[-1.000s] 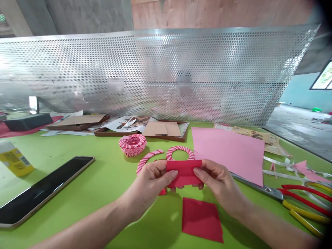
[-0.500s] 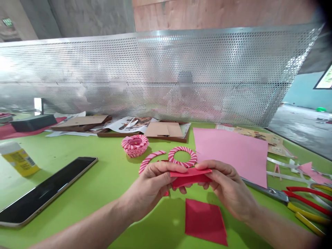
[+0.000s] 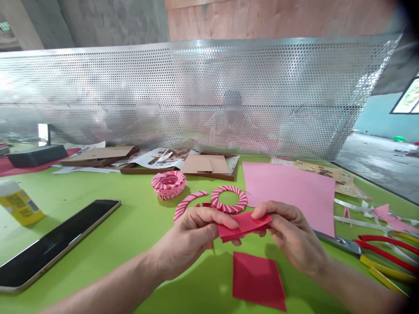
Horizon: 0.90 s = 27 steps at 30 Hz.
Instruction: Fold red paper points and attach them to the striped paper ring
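Between my two hands is a folded piece of red paper (image 3: 246, 224), held a little above the green table. My left hand (image 3: 193, 237) pinches its left end, thumb and forefinger on top and other fingertips showing beneath. At the right end, my right hand (image 3: 290, 231) grips it the same way. A flat red paper square (image 3: 258, 280) lies on the table just below. Behind my hands rest a pink-and-red striped ring (image 3: 229, 199) and a curved striped strip (image 3: 190, 203), with red scraps partly hidden by my left hand.
Scissors (image 3: 347, 245) with red and yellow handles lie at right, beside a pink sheet (image 3: 288, 187). On the left are a phone (image 3: 62, 242) and a glue stick (image 3: 21, 205). A stack of striped rings (image 3: 168, 185) stands before wooden frames (image 3: 209, 168) and a perforated metal screen (image 3: 196, 96).
The red paper was parted like an open fold; now its upper layer is pressed down flatter and tilted, right end higher. Both hands keep their grip.
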Motion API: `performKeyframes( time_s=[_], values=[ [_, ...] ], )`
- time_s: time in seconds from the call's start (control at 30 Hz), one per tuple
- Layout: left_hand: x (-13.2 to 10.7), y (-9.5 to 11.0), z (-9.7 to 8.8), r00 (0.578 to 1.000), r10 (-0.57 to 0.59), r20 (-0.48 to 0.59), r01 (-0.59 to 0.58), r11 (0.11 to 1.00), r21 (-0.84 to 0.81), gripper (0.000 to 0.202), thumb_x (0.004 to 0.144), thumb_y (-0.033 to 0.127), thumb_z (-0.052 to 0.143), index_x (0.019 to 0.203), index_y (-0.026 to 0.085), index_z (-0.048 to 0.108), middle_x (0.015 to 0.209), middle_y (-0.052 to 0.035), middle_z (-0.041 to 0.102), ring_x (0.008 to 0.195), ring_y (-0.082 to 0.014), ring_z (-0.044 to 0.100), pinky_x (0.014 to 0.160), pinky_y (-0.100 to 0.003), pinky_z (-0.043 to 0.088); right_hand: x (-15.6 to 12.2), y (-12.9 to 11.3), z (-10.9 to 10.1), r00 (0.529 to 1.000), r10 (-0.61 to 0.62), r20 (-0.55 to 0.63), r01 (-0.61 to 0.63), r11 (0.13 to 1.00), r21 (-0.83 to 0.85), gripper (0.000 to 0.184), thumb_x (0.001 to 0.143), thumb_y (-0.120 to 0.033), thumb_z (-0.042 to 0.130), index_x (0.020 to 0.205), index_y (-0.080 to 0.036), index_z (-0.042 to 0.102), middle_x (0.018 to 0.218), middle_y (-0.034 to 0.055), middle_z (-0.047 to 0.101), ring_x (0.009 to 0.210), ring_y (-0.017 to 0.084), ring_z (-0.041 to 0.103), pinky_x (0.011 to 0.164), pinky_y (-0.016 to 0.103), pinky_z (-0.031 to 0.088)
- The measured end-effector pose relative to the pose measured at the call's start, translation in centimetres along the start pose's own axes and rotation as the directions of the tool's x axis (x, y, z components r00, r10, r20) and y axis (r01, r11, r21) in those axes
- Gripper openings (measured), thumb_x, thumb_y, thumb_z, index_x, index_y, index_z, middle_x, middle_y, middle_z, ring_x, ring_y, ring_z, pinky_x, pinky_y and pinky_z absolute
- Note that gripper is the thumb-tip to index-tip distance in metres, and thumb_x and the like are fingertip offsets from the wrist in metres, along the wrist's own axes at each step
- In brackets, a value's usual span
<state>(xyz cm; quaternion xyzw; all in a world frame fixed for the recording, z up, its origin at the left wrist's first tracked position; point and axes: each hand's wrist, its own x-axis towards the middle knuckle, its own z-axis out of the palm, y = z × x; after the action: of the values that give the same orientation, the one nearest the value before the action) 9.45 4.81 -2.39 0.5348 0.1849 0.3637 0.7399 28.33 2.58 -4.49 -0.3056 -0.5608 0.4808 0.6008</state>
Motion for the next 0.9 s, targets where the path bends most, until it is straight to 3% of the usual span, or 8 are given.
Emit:
performKeyframes(
  time_s=[0.3, 0.57, 0.7, 0.8, 0.9],
  values=[
    [-0.1, 0.06, -0.3, 1.0, -0.018, -0.022, 0.021, 0.993, 0.119, 0.011, 0.071, 0.017, 0.06, 0.077, 0.016, 0.07, 0.072, -0.0048, 0.07, 0.067, -0.0148, 0.059, 0.064, -0.023, 0.042, 0.04, 0.08, -0.28, 0.997, -0.042, 0.069, 0.039, 0.998, 0.042, 0.025, 0.081, -0.013, 0.047, 0.078, -0.025, 0.068, 0.067, -0.0009, 0.06, 0.06, 0.011, 0.049, 0.056, 0.021, 0.04],
    [-0.1, -0.01, -0.34, 1.0, -0.022, -0.016, 0.024, 0.986, 0.166, 0.02, 0.072, 0.009, 0.053, 0.078, 0.017, 0.07, 0.073, -0.0031, 0.07, 0.069, -0.0135, 0.058, 0.065, -0.021, 0.041, 0.07, 0.07, -0.39, 0.995, -0.052, 0.09, 0.055, 0.998, -0.03, 0.024, 0.082, -0.018, 0.046, 0.077, -0.027, 0.068, 0.066, 0.0, 0.059, 0.061, 0.013, 0.049, 0.056, 0.024, 0.04],
    [-0.42, 0.19, -0.48, 1.0, 0.017, -0.019, -0.011, 0.967, 0.253, 0.024, 0.072, 0.012, 0.051, 0.085, 0.019, 0.07, 0.082, -0.0027, 0.069, 0.079, -0.0162, 0.057, 0.072, -0.023, 0.041, 0.17, 0.28, -0.45, 0.999, 0.032, 0.035, -0.03, 0.999, -0.046, 0.021, 0.082, -0.022, 0.046, 0.095, -0.027, 0.062, 0.073, 0.0002, 0.059, 0.065, 0.013, 0.05, 0.061, 0.025, 0.04],
    [-0.76, 0.42, -0.38, 0.994, 0.095, -0.051, -0.063, 0.899, 0.434, 0.023, 0.075, 0.019, 0.052, 0.092, 0.023, 0.067, 0.093, -0.002, 0.067, 0.085, -0.0181, 0.056, 0.07, -0.023, 0.041, 0.33, 0.15, -0.24, 0.984, 0.176, -0.016, -0.175, 0.984, 0.013, 0.033, 0.085, -0.025, 0.041, 0.118, -0.026, 0.043, 0.074, 0.0, 0.057, 0.067, 0.013, 0.05, 0.065, 0.027, 0.04],
    [-0.92, 0.48, -0.03, 0.983, 0.165, -0.076, -0.093, 0.816, 0.57, 0.024, 0.076, 0.025, 0.052, 0.097, 0.023, 0.065, 0.096, -0.0031, 0.065, 0.084, -0.0195, 0.056, 0.064, -0.023, 0.042, 0.31, -0.11, 0.17, 0.96, 0.281, -0.009, -0.28, 0.958, 0.058, 0.03, 0.084, -0.021, 0.041, 0.114, -0.023, 0.042, 0.082, 0.0013, 0.055, 0.073, 0.014, 0.05, 0.065, 0.027, 0.04]
  ],
)
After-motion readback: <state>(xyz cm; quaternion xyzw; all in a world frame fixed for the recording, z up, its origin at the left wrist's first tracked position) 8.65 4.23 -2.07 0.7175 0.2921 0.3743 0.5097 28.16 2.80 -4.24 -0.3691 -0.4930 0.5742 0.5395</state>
